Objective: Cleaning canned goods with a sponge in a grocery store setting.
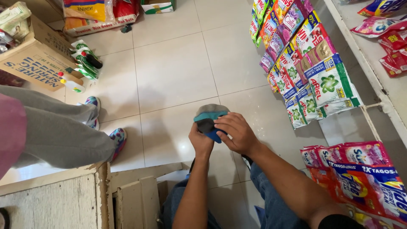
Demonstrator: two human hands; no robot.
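Floor: pale square tiles with thin grout lines are seen across the room.
Far left: a brown cardboard box is set on the floor; several spray bottles with green labels are leaned against it, their count not clear.
Bystander: grey-trousered legs and two patterned shoes are seen beside a worn wooden counter.
Top: two rice sacks, yellow and red, are laid by the wall.
Centre: a grey, teal and blue folded cloth item is held over the tiles.
Left hand: wrapped around the item from below.
Right hand: pressed on it, fingers curled.
Right: hanging strips of detergent sachets, green, purple and orange, are hung from a white shelf.
Lower right: red and blue sachet strips are hung.
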